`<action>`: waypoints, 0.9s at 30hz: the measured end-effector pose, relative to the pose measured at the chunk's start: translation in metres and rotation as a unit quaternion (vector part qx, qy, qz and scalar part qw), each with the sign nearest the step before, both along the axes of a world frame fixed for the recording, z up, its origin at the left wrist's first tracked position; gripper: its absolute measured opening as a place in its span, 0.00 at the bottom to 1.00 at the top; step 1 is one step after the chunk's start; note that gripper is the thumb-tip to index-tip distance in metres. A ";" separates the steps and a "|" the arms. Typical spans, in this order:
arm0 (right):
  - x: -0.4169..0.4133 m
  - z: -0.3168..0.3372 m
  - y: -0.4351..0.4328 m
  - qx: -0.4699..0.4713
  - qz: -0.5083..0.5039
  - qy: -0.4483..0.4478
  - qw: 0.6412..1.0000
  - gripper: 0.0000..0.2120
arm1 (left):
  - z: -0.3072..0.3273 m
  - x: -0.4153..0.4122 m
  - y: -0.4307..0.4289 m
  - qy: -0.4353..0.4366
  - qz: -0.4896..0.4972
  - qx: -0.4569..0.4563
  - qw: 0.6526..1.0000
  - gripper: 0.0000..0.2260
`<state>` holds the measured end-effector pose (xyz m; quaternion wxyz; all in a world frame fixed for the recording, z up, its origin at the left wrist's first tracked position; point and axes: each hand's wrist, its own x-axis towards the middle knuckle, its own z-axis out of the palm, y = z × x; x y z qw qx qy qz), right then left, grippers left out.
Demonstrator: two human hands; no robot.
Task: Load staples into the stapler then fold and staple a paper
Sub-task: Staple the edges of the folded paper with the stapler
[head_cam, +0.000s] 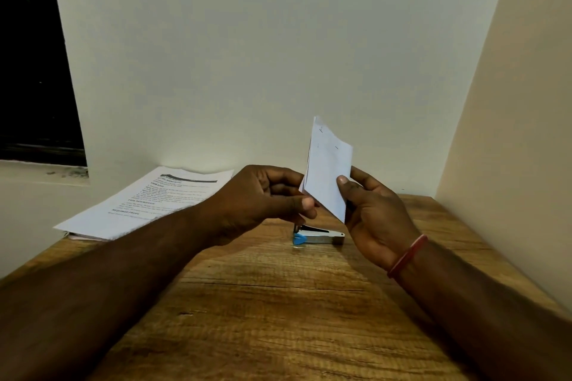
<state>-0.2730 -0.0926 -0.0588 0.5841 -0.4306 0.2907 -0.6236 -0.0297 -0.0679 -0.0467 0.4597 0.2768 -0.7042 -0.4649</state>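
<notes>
While both hands hold it upright between them, the small folded white paper [328, 164] should handle light, limp and easily creased; the left hand [266, 195] pinches its lower edge; the right hand [374, 210] grips it, thumb on the face; it is best held near the fold, I judge; the silver blue-tipped stapler [318, 237] lies on the wooden worktop [278, 303] just below the hands.

A plain room for desk work: a wooden bench [278, 303] with a stapler [318, 238] and printed papers [145, 201] sits in a bare corner, a dark window [34, 71] far left.
</notes>
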 end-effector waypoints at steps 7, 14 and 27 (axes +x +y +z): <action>0.002 0.000 0.001 -0.018 -0.010 0.027 0.999 0.18 | 0.001 -0.001 -0.002 0.013 0.054 -0.005 0.998 0.11; 0.009 -0.007 0.004 -0.097 -0.017 0.153 0.983 0.16 | 0.002 0.000 -0.005 0.026 0.149 -0.041 0.988 0.08; 0.014 0.011 0.032 -0.209 -0.179 0.302 0.913 0.20 | 0.008 -0.011 0.010 -0.122 0.306 -0.299 0.896 0.04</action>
